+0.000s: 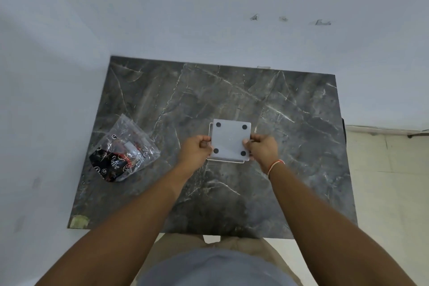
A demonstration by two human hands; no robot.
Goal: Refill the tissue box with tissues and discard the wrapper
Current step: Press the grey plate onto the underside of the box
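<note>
Both hands on tissue box (pixel 231 139), upside down mid-surface (pixel 290 146), base w/ four pads up. Left hand (pixel 196 148) & right hand (pixel 263 150) fingers curled, gripping opposite edges. Base-closing step, prob.; next: flip upright. Wrapper (pixel 123 151) left, undiscarded.

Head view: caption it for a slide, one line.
Both hands, left hand and right hand, grip the upturned tissue box; wrapper lies left.

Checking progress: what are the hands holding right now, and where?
Both hands grip the white tissue box, underside up: left hand on its left edge, right hand on its right edge.
</note>
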